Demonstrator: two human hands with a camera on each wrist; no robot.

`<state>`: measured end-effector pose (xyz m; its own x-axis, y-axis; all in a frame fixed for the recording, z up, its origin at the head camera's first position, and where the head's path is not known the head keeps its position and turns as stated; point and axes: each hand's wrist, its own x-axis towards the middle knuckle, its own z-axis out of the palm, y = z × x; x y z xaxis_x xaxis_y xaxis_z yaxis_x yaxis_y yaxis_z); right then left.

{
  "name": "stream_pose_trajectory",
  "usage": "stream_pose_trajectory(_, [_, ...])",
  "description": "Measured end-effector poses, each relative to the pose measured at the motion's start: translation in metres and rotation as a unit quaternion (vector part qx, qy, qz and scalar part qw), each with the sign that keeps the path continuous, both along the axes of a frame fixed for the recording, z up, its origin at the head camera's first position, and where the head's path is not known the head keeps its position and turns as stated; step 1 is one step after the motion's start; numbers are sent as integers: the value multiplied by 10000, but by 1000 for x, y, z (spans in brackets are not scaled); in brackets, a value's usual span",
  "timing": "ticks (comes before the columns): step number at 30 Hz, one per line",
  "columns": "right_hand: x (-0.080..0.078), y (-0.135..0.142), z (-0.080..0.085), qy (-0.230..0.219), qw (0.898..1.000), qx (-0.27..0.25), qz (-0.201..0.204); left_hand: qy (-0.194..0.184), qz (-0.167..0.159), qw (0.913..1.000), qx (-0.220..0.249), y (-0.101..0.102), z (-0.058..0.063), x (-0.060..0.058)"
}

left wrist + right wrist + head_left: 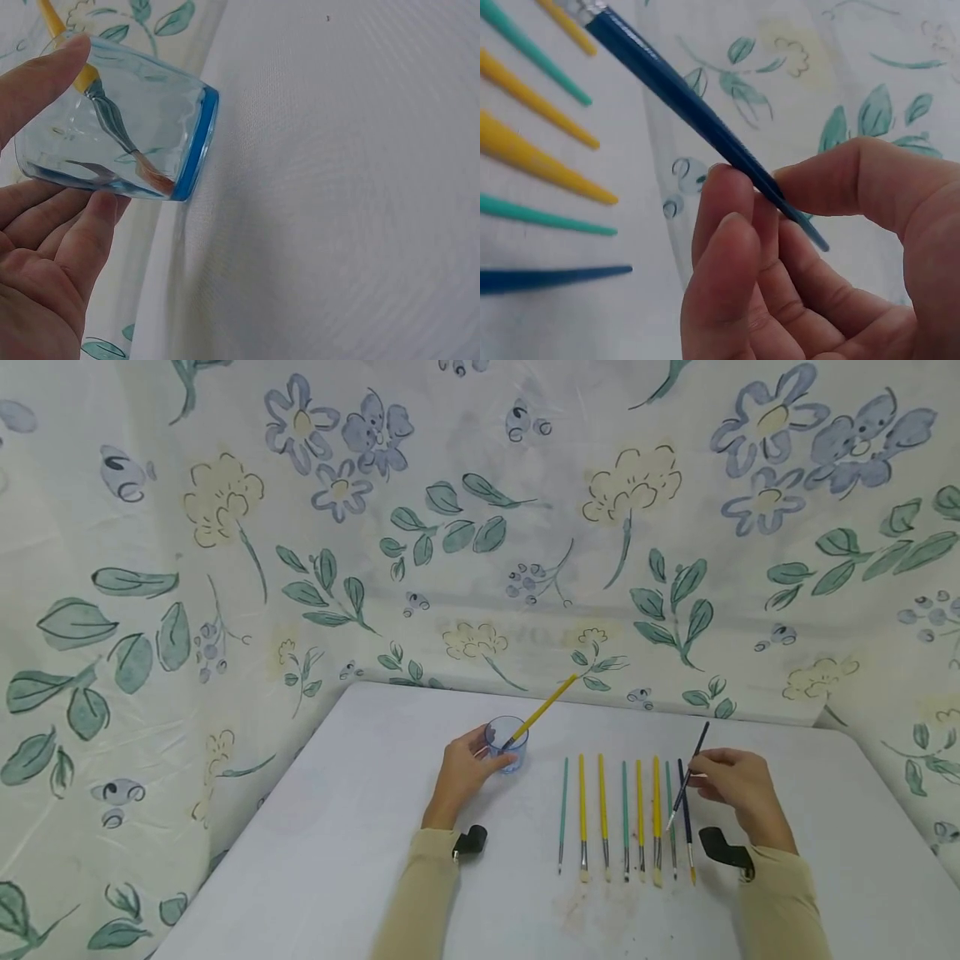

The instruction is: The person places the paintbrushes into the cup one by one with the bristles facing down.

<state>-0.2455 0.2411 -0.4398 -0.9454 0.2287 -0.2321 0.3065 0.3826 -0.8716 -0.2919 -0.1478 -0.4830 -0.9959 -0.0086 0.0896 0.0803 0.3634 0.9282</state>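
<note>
My left hand point(459, 772) grips a clear, blue-tinted glass point(519, 750), thumb on one side and fingers on the other. Inside it leans a yellow-handled paintbrush point(546, 708). In the left wrist view its brown bristles point(154, 177) rest near the thick blue base. Over the right end of a row of brushes, my right hand point(735, 781) pinches a dark blue paintbrush point(682, 97) near the tail of its handle. That brush slants with its tip down and to the left. A second dark blue paintbrush point(686, 818) lies just below it on the table.
Several paintbrushes lie side by side, bristles toward me, among them a teal one point(562, 814) at the left end and a thick yellow one point(657, 802). Faint brownish stains mark the white table point(315, 827) near their bristles. A floral sheet point(480, 568) hangs behind the table.
</note>
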Motion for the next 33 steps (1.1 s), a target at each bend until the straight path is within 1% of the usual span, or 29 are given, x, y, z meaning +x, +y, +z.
stream_pose_trajectory(8, [-1,-13,10,395,9968,-689,6,-57,115,9999,-20,-1,0,0])
stream_pose_trajectory(15, [-2,-26,17,539,9909,-1221,178,-63,117,9999,-10,-1,-1,-1])
stream_pose_trajectory(19, [-6,-36,21,687,9865,-1467,228,-91,130,9999,5,-1,0,0])
stream_pose_trajectory(25, [-11,-54,29,861,9820,-1650,309,-136,126,9998,-6,0,1,0])
stream_pose_trajectory(28, [-14,-62,32,952,9785,-1794,352,-86,88,9999,-23,0,1,0])
stream_pose_trajectory(33, [-19,-76,36,1105,9696,-2148,398,-105,83,9999,-74,1,0,-1])
